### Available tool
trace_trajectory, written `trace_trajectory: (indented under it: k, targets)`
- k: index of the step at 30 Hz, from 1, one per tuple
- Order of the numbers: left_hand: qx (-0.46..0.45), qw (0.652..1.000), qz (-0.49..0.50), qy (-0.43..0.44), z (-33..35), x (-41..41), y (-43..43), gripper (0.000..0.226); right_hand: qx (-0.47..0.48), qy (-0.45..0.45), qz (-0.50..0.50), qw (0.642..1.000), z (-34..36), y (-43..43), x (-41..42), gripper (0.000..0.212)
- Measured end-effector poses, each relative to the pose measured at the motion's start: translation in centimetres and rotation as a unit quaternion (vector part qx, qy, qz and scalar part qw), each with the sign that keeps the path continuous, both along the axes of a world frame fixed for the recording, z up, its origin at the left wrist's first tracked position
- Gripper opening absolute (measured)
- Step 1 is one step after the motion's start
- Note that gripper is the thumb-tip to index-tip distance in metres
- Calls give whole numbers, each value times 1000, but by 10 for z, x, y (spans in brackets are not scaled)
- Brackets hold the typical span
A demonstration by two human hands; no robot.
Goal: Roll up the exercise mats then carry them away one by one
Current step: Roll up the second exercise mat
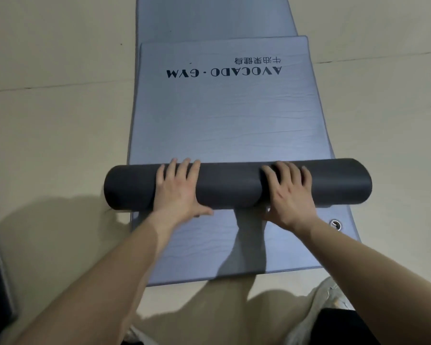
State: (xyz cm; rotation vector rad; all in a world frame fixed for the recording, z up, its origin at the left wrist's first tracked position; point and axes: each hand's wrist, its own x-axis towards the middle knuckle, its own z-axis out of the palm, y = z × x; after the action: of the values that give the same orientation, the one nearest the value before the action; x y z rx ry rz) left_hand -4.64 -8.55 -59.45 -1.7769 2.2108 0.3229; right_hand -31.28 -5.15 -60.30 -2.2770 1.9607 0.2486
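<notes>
Forearms reach forward from the bottom edge over a flat blue-grey foam exercise mat (234, 245) with a metal eyelet (335, 224) near its right edge. The left hand (178, 191) and right hand (288, 195) press palms-down on a dark grey rolled section of mat (229, 185), each grip spread flat with fingers draped over the roll's top, thumbs at its near side. The roll lies crosswise on the mats. Beyond it, the unrolled blue-grey surface (222, 115) shows upside-down "AVOCADO · GYM" lettering (224, 72). Another mat (209, 18) extends farther across the beige floor (47, 108).
</notes>
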Motion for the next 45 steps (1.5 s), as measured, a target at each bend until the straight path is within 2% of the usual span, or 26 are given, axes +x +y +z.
trace_trajectory:
  k: [3, 5, 9, 14, 15, 18, 19, 21, 23, 26, 29, 30, 32, 33, 35, 36, 41, 45]
  targets:
    - [7, 1000, -15, 12, 5, 0, -37, 128, -39, 45, 19, 998, -14, -12, -3, 118]
    - [26, 999, -30, 17, 10, 0, -54, 122, -28, 62, 25, 997, -6, -35, -4, 111]
    - [88, 996, -16, 28, 27, 2, -59, 122, 56, 78, 46, 994, 19, -41, -4, 104]
    - [213, 977, -4, 27, 39, 6, 2, 117, 149, 57, 66, 985, 31, 18, 3, 101]
    - [195, 981, -5, 20, 40, 8, 20, 115, 159, 55, 70, 983, 31, 27, 3, 101]
    - [34, 998, -46, -16, 39, 7, 77, 100, 178, 43, 67, 981, 36, 28, 3, 105]
    - [14, 998, -52, -23, 36, 4, 90, 103, 180, 35, 62, 981, 37, 22, 3, 108]
    - [42, 997, -55, -40, 30, -2, 100, 124, 189, 22, 46, 981, 39, 17, 3, 116]
    - [73, 995, -53, -43, 23, -4, 84, 136, 153, 9, 10, 988, 37, 26, 9, 118]
    - [114, 992, -60, -2, 21, 2, 31, 135, 28, -33, 11, 999, 19, 57, 18, 103]
    - [186, 979, -51, 59, 29, 6, -22, 127, 40, 7, 24, 999, 0, 52, 23, 125]
    - [166, 983, -47, 68, 29, 8, -27, 116, 45, 14, 22, 999, -4, 39, 24, 129]
    - [63, 996, -41, 54, 26, 11, -20, 95, 27, 14, 23, 999, -5, 7, 22, 127]
    - [29, 998, -45, 24, 24, 11, -13, 99, 23, 18, 33, 999, -4, -11, 18, 124]
    - [13, 997, -56, -45, 16, 9, -6, 129, 38, 14, 63, 997, 2, -39, 12, 122]
    - [3, 997, -54, -56, 14, 6, -11, 137, 55, 10, 70, 996, 7, -49, 9, 121]
    - [12, 998, -56, -32, 29, 5, -39, 120, 136, 4, 53, 989, 36, -70, 17, 112]
    - [133, 988, -70, -26, 41, 6, -3, 121, 253, -19, 68, 965, 53, -37, 14, 115]
